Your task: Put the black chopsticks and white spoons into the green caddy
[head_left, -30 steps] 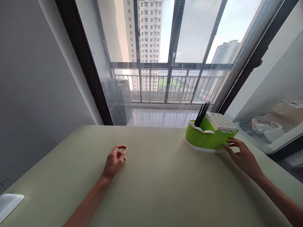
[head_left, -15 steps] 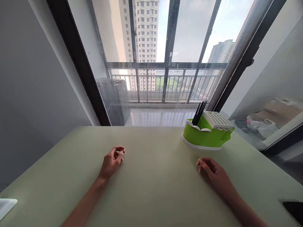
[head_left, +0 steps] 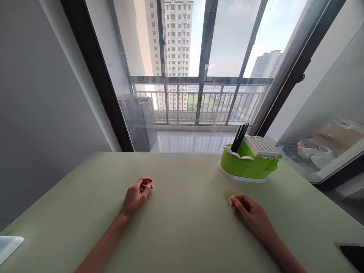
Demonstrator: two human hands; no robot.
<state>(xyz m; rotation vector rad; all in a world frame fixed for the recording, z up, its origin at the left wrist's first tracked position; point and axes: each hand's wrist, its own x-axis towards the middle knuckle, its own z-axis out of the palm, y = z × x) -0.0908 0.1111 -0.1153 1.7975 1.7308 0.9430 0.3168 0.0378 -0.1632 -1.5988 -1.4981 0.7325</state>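
Note:
My left hand (head_left: pixel 138 194) rests on the pale green table (head_left: pixel 182 235), left of the middle. Its fingers are loosely curled in toward the thumb, and nothing shows between them. On the right, my right hand (head_left: pixel 250 212) lies on the tabletop with thumb and fingertips drawn together, holding nothing I can see. Beyond it stands a green and white utensil holder (head_left: pixel 241 167), the nearest thing to that hand but apart from it. Black chopsticks (head_left: pixel 239 137) lean upright in its left section, and white spoon-like pieces (head_left: pixel 247 157) hang over its front rim.
At the left edge of the table lies a white, pointed object (head_left: pixel 10 244), partly cut off. A black object (head_left: pixel 354 256) pokes in at the lower right. Behind the table is a glass door with a dark frame (head_left: pixel 95 76); bags and cardboard (head_left: pixel 321 155) lie beyond at the right.
My right hand has shifted left and a little nearer to me, its fingertips closer together. My left hand has moved slightly right in view. The utensil holder has stayed put.

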